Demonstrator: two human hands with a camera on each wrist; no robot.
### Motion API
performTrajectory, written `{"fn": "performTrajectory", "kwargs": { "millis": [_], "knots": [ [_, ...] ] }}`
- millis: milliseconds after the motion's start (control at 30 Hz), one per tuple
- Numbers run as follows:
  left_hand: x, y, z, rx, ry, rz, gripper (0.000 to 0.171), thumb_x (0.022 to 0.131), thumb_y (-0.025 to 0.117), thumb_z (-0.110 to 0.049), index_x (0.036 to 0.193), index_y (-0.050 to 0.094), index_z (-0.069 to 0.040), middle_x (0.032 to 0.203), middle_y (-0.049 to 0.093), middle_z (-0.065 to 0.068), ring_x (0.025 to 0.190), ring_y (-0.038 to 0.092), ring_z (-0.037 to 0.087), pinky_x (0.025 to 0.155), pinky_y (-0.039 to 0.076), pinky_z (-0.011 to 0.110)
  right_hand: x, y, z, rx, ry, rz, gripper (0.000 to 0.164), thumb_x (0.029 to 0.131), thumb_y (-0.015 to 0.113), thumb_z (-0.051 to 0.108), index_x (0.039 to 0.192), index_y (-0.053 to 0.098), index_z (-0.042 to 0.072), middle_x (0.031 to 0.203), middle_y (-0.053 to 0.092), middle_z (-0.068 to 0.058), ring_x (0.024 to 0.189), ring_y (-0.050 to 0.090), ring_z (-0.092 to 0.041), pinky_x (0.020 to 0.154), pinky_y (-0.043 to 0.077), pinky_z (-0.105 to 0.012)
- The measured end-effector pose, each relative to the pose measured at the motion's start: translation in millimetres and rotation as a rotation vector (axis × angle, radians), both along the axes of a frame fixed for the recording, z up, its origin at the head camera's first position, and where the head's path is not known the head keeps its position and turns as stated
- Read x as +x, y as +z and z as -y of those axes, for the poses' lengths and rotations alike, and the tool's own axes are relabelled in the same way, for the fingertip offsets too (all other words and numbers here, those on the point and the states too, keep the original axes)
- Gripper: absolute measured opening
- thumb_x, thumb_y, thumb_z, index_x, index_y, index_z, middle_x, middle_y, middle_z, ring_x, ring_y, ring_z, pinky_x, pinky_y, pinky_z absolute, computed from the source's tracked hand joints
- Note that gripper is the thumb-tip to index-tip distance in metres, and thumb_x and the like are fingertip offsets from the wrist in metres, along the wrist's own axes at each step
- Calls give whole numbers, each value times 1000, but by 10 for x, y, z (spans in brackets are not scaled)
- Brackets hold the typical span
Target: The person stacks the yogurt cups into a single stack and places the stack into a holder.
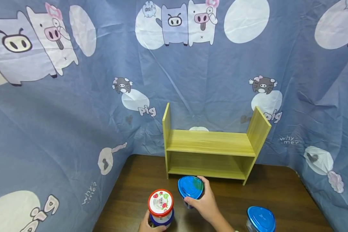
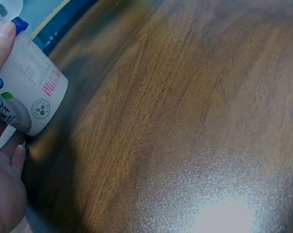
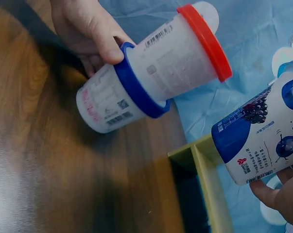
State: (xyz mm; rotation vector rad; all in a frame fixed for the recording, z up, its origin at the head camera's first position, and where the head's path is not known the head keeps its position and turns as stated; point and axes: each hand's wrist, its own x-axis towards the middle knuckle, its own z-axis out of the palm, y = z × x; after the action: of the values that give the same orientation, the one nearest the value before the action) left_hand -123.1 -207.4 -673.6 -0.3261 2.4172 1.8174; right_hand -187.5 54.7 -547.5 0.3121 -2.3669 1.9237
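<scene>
My left hand (image 1: 151, 226) grips a white tub with a blue rim (image 3: 107, 103), its thumb near the rim. On top of that stands a second white tub with a red lid (image 1: 160, 203), which has strawberries printed on it. Whether the lower tub touches the table cannot be told. To the right, my right hand (image 1: 206, 203) holds a blue-lidded tub (image 1: 190, 187) with dark berries on its side, raised off the table near the shelf. Blueberries show on the lower tub's side (image 2: 32, 82) in the left wrist view.
A two-level wooden shelf (image 1: 210, 142) stands at the back of the brown table (image 1: 139, 180). Another blue-lidded tub (image 1: 261, 219) is at the front right. Blue cloth (image 1: 191, 80) with pig prints hangs behind and at both sides.
</scene>
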Motion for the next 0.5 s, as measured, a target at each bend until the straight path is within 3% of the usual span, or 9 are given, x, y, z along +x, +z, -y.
{"fn": "performTrajectory", "kwargs": {
  "millis": [233, 500],
  "knots": [
    [28, -20, 4, 15, -6, -38, 106, 68, 94, -29, 148, 35, 8, 129, 59, 28, 115, 59, 44, 98, 47, 61, -12, 149, 114, -12, 19, -30, 91, 69, 94, 25, 143, 41, 16, 130, 55, -20, 112, 58, -36, 86, 55, -44],
    [14, -54, 8, 15, -7, -58, 108, 68, 94, -32, 149, 34, 6, 132, 57, 28, 118, 58, 44, 99, 47, 61, -5, 287, 259, -66, 44, -72, 90, 70, 93, 17, 143, 41, 13, 129, 56, -22, 111, 60, -35, 89, 54, -43]
  ]
}}
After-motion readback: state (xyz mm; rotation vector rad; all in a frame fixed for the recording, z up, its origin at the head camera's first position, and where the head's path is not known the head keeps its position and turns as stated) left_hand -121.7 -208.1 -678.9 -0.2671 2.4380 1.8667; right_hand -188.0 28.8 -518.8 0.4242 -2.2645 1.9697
